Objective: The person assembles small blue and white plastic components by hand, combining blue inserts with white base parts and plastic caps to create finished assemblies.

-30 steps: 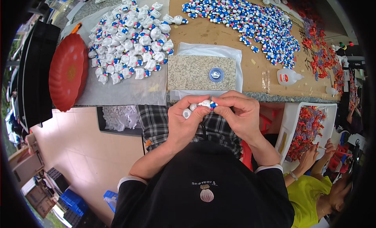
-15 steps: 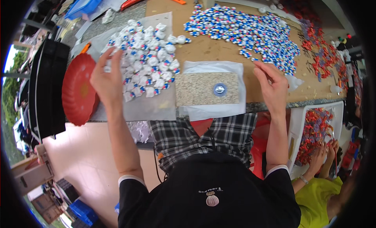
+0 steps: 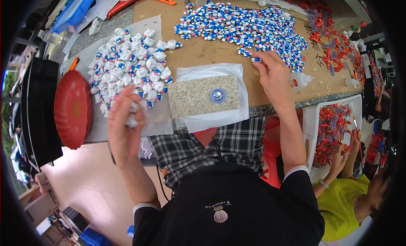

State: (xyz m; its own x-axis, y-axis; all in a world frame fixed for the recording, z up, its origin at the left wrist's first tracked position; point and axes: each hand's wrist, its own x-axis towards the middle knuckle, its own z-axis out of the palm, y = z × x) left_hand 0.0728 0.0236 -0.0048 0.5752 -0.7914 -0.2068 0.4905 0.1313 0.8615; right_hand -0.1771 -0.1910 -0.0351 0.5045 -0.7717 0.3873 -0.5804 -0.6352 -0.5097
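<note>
Pieces (image 3: 132,123) (white, blurred) sit gripped in left hand (image 3: 121,129); right hand (image 3: 273,75) seemingly pinches blue figurine (image 3: 256,60).

Landmark: red scalloped dish (image 3: 73,115). Black panel (image 3: 42,110) just left of it; blue plastic tray (image 3: 77,11) beyond it; white bin (image 3: 311,131) well to its right.

A workshop: heaps of figurines (image 3: 275,32) on cardboard (image 3: 203,55)
</note>
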